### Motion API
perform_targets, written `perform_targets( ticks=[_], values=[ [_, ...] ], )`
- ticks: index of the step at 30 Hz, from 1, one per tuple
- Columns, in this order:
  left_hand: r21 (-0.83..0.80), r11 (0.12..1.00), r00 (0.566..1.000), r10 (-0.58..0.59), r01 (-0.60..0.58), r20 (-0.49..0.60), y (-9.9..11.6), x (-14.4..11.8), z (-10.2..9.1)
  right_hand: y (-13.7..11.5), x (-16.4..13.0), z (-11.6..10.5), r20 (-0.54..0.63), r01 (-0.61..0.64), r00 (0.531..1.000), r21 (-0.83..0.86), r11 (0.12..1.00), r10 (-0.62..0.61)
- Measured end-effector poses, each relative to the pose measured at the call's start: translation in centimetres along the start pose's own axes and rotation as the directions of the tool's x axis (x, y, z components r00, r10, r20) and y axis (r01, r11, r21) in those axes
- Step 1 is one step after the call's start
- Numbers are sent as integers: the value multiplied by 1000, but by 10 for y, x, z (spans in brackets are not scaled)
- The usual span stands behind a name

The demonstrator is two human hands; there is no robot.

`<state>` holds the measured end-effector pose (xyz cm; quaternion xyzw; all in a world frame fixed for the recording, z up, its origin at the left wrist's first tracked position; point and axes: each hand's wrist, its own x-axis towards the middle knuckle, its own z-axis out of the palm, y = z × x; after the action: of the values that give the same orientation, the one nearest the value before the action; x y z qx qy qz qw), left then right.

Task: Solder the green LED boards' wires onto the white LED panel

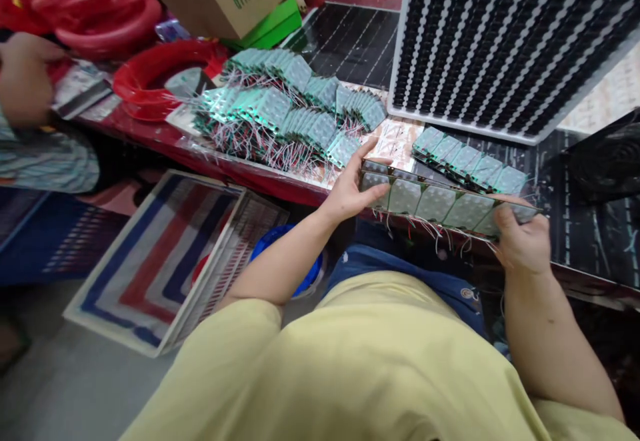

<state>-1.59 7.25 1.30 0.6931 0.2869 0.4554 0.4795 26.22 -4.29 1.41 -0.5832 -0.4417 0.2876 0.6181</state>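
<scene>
At the far left of the frame another person's hand (23, 77) rested near a coil of red plastic tubing (150, 77), apart from my work. In the upper middle lay a big heap of small pale green circuit boards with thin red and white wires (285, 111); there were too many to count.

My left hand (353, 191) was closed on the left end of a long row of the same green boards (435, 201), thumb on top and fingers under. I counted about six boards in this row. I held it level by both ends, I think so that it did not bend or fall apart.

Just behind it, a shorter fanned stack of about six boards (470, 164) lay on the table.

My right hand (523, 244) gripped the right end of the row, at the table edge in the middle right.
</scene>
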Motion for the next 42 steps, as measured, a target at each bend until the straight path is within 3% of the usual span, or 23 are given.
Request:
perform_targets(
  ticks=[3,8,13,15,17,19,21,24,27,30,32,38,40,42],
  values=[
    [48,998,999,-27,29,-45,-18,5,6,12,1,-5,66,-2,998,-86,996,8],
    [-11,998,996,53,-54,-66,-30,3,8,14,7,-19,196,20,981,-94,995,-2],
    [-91,988,992,124,-127,-28,-30,4,8,18,6,-3,99,166,983,-119,979,-155],
    [-168,983,997,77,-74,8,-30,1,10,21,2,6,54,185,982,-85,979,-181],
    [-230,972,999,-42,45,17,-28,-3,12,23,-3,10,29,170,985,20,985,-171],
    [-266,952,988,-157,154,8,-25,-8,14,25,-7,9,28,120,992,126,985,-124],
    [-270,940,977,-212,208,13,-23,-12,16,25,-9,6,56,64,996,112,992,-71],
    [-231,947,975,-221,223,37,-19,-16,15,25,-8,2,94,137,987,-34,990,-134],
    [-213,947,970,-231,241,69,-15,-15,11,23,-5,1,101,227,969,-14,974,-225],
    [-177,931,946,-301,319,123,-12,-10,5,21,-4,2,131,96,986,73,993,-105],
    [-115,927,925,-336,358,175,-11,-2,1,20,-3,2,141,34,989,40,999,-39],
    [-2,965,916,-246,260,318,1,20,-10,10,7,5,-55,31,998,-140,990,-39],
    [-43,953,913,-274,300,302,11,18,-11,0,12,5,-87,-2,996,-166,986,-12],
    [-188,903,903,-330,387,275,19,11,-9,-12,16,6,-95,-37,995,-181,983,20]
  ],
)
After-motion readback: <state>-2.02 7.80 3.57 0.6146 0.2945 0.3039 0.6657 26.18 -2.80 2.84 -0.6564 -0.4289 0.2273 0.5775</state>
